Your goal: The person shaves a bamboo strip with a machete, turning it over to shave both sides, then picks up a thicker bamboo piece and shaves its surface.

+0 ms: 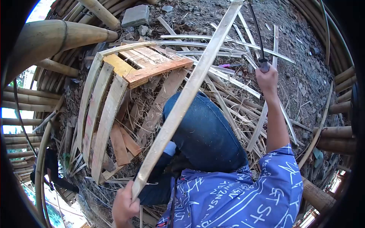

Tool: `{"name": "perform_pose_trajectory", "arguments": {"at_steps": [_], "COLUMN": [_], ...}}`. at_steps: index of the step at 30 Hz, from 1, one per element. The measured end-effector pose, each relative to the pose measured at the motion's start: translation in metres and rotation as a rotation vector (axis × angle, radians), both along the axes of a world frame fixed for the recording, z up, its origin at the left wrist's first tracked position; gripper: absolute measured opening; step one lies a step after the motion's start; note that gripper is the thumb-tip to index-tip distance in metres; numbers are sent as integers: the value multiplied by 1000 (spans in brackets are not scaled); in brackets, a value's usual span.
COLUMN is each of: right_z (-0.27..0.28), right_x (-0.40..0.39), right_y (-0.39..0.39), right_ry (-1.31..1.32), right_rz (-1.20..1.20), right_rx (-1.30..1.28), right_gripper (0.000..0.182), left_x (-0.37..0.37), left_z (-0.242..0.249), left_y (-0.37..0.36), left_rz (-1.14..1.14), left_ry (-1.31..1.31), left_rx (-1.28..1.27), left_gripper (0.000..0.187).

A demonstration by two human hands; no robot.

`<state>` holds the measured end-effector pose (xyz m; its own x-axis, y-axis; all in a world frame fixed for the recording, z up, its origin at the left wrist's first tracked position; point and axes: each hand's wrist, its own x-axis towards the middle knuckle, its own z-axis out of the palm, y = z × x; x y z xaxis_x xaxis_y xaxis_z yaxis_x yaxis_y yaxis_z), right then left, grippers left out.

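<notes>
My left hand (125, 205) is closed around the lower end of a long split bamboo strip (190, 87). The strip runs slantwise up across my bent knee to the top of the view. In my right hand (267, 80), raised on the right, is the dark handle of a long-bladed knife (258, 36). Its thin dark blade points up and away from me, apart from the strip at the hand end; near the top edge the two come close. A wooden crate (100, 125) of pale slats lies left of my knee, with bamboo shavings on and around it.
Split bamboo strips (228, 49) lie scattered on the dirt ground ahead and right. A concrete block (135, 16) sits beyond the crate. Thick bamboo poles (57, 36) jut in from the left, and more poles (338, 132) line the right. Another person (53, 171) is at the far left.
</notes>
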<state>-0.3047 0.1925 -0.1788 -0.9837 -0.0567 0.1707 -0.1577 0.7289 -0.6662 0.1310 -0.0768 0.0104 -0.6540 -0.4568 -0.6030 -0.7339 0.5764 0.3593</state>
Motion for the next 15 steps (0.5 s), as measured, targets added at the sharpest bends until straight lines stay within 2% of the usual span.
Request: {"name": "perform_pose_trajectory", "arguments": {"at_steps": [2,4,5,6,8,10,12,14,15], "right_z": [4,1,-16,-10,6,3,12,42,46], "right_x": [15,20,18,24,44,51,67,84,87], "right_y": [-2,-1,3,0,-9,-8,-13,-29,-30], "right_ry": [-3,-183,-182,-178,-274,-197,36,25,-11], "right_rz": [12,-14,-53,-59,-78,-28,191,250,293], "right_rx": [-87,-367,-407,-415,-603,-553,-422,-368,-304], "right_gripper": [16,15,14,14,14,15,8,4,12], "left_x": [2,3,9,7,5,-4,-12,-10,-9], "left_z": [2,-1,-6,-6,-6,-7,-8,-13,-17], "left_y": [1,3,-1,-1,3,6,9,6,4], "left_rz": [10,-27,-34,-41,-52,-97,-139,-165,-184], "left_ry": [-10,39,20,24,42,68,86,128,165], "left_rx": [-25,-233,-246,-253,-314,-326,-403,-417,-433], "left_gripper": [36,36,35,35,34,29,24,24,25]}}
